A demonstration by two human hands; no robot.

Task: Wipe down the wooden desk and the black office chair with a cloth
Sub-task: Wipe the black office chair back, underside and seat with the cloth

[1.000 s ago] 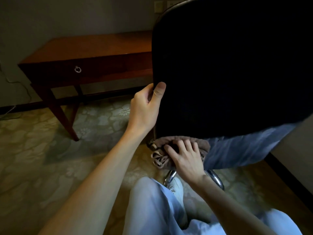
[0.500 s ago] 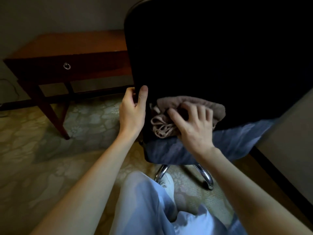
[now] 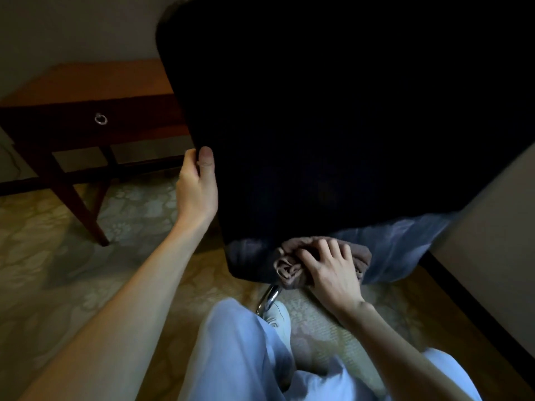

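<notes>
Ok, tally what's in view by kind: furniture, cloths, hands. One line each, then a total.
Furniture: 2, the wooden desk and the black office chair
Cloths: 1, the brown cloth
Hands: 2, the left hand and the right hand
Total: 5

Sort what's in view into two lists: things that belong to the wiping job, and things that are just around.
Part of the job:
black office chair, its back edge gripped by the left hand
brown cloth, pressed against the chair's lower back by the right hand
wooden desk

Just around:
patterned carpet
white shoe
ring drawer pull
</notes>
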